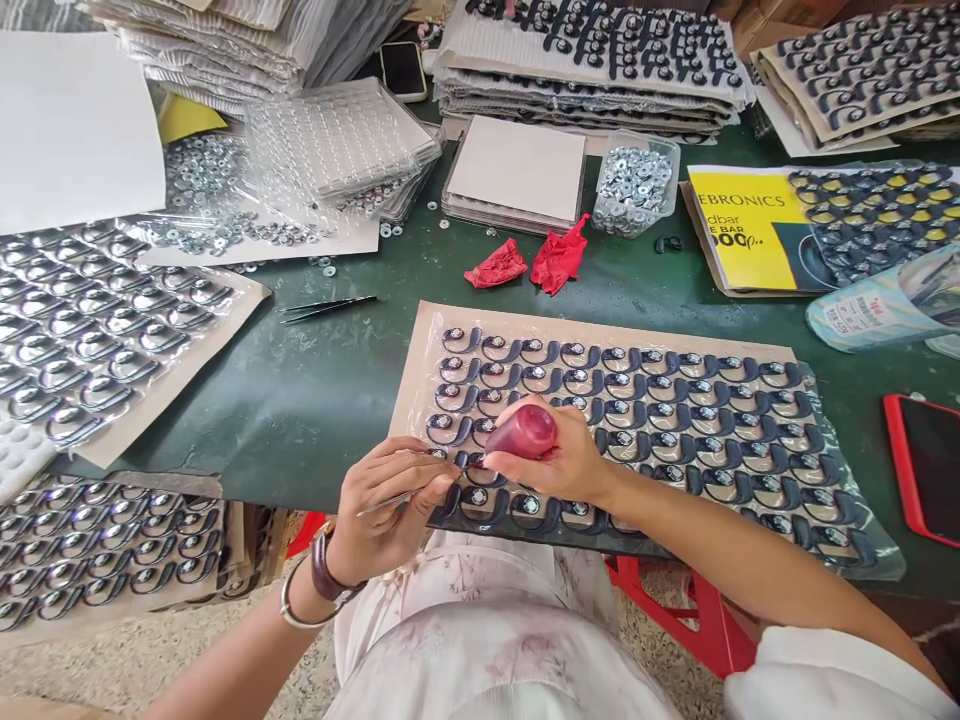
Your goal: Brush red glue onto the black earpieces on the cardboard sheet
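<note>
My right hand (566,450) is wrapped round a small red squeeze bottle (517,433), tilted with its narrow tip toward my left hand. Between the fingers of my left hand (394,500) is a thin metal tool that looks like tweezers (386,500); its tip is hidden. Both hands meet over the left front part of a film-covered cardboard sheet (600,325). Rows of dark curved hook-shaped pieces (705,440) lie on it, most with a shiny round metal part at one end.
Black tweezers (330,308) and crumpled red scraps (559,258) lie behind the sheet. A clear tub (637,185) holds metal washers. More filled sheets (90,330) lie left, with stacks (592,90) at the back. A red-cased phone (926,465) and a tipped cup (862,310) are right.
</note>
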The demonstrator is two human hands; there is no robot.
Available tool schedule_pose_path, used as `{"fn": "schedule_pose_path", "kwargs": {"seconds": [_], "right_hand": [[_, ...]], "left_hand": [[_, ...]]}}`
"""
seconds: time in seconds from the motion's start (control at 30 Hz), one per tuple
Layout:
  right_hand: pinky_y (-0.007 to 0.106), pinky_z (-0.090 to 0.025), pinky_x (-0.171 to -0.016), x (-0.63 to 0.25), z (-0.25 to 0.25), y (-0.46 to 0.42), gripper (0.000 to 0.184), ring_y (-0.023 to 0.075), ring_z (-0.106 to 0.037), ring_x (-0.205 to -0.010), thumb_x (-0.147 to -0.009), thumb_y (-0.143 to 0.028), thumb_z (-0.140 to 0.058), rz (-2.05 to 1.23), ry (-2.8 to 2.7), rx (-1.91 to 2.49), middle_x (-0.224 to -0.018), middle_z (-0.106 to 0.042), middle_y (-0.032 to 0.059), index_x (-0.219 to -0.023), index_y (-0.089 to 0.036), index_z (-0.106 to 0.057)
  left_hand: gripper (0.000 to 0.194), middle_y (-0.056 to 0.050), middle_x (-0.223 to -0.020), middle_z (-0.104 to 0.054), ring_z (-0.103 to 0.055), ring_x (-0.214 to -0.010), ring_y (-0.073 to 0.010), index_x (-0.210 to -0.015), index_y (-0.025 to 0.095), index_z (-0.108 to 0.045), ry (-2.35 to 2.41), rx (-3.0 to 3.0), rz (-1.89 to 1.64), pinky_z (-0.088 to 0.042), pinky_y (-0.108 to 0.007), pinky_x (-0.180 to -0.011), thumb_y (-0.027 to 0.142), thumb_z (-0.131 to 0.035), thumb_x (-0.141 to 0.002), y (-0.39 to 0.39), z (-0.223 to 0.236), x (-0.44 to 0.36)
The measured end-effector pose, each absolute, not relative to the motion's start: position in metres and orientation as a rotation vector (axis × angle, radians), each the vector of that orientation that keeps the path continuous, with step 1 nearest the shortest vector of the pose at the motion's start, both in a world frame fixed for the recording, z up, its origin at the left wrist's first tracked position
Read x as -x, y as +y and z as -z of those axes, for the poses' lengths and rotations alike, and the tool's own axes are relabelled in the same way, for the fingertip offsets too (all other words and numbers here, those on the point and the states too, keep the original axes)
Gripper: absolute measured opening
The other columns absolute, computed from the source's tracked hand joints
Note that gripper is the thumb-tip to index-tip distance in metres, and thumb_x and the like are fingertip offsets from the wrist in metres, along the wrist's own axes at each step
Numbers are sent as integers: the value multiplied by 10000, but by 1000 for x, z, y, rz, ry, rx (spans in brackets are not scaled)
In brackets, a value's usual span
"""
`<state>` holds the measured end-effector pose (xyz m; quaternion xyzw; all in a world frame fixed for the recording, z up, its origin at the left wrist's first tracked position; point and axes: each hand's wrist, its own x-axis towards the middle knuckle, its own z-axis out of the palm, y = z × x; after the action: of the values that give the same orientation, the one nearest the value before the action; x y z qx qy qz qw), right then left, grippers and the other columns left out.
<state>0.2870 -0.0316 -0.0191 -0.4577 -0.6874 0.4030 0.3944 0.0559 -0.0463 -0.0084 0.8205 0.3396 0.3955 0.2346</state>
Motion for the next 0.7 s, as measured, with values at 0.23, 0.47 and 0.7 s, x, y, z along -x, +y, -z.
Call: {"fn": "schedule_pose_path", "kwargs": {"seconds": [0.23,0.47,0.7], "right_hand": [[290,-537,-608,-295,-9,-30,326,166,-653,-652,-766,-507,-757,-1357,-1551,1200,-712,-705,23,-780,-194,-666],[285,-543,-549,-280,16,-63,249,157,-641,-563,-800,-430,-743,-1142,-1539,1222,-664,-692,20,-821,-200,-649],[234,-537,-524,-273,22,-63,251,122,-639,-555,-814,-422,-727,-770,-1741,1013,-740,-699,15,-866,-193,-637]], "left_hand": [[142,-29,-843,-763,-731,-761,-148,-981,148,-676,809,-2453,-1118,-579,-316,-783,113,-577,-885,-63,0,-51],[115,-30,-878,-768,-734,-801,-137,-986,126,-681,709,-2684,-971,-591,-302,-835,166,-586,-936,-88,2,-43],[120,-40,-889,-764,-735,-826,-150,-1008,117,-680,753,-2682,-963,-601,-309,-854,161,-614,-917,-96,7,-44]]}}
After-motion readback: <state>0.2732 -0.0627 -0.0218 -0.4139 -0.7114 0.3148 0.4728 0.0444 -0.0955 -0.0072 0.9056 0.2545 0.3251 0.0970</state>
